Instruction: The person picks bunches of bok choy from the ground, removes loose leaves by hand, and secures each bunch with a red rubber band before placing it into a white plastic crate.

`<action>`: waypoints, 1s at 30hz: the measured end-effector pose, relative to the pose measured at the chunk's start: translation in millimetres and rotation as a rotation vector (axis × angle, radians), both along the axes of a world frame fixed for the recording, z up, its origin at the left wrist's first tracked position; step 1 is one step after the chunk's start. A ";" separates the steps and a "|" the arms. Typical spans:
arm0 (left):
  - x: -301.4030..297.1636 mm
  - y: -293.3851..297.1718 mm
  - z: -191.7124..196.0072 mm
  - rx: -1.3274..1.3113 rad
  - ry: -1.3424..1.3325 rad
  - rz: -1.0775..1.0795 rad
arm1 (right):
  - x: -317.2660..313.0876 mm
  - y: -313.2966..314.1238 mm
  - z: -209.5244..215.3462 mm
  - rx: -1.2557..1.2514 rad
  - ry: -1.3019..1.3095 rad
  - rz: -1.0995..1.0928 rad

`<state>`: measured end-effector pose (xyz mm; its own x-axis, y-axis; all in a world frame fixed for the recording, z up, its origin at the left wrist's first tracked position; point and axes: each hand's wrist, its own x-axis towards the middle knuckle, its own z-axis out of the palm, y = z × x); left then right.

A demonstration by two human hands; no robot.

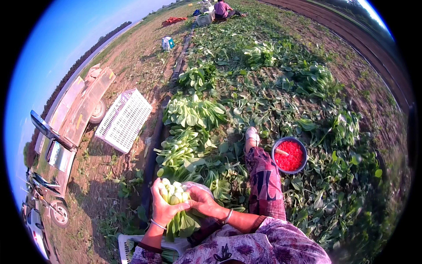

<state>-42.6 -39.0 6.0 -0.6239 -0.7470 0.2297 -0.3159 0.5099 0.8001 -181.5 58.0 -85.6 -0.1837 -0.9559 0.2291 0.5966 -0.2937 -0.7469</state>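
Note:
Low in front of me I hold a bunch of bok choy [173,191], its pale cut stem ends up and its green leaves hanging down. My left hand [162,207] is wrapped round the near left side of the stems. From the right, my right hand [205,202] grips the same bunch, its thumb across the stems near the left thumb. Just beyond my hands lie piles of bok choy [178,147] in a row. Some greens show below my left forearm, by a white plastic crate [125,246].
Right of my outstretched leg stands a dark bucket [304,166] of small red pieces with a pale handle in it. A black pipe [154,169] runs left of the piles. Further left are a white crate [124,119] and a flatbed cart [81,105]. A person [221,9] sits far ahead.

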 end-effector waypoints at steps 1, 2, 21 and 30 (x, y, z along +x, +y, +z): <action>-1.5 -2.3 0.0 0.006 0.014 -0.007 | -3.4 -2.7 -0.8 -0.013 -0.002 0.017; 0.8 -2.0 -2.2 0.020 0.022 -0.007 | -2.7 -1.3 -2.1 -0.018 -0.012 0.040; 2.8 10.4 3.3 0.034 0.031 0.039 | -30.6 -12.4 16.9 0.094 0.282 -0.004; -3.2 0.4 2.4 0.119 0.058 0.010 | -61.9 -14.8 16.6 0.312 1.229 -0.711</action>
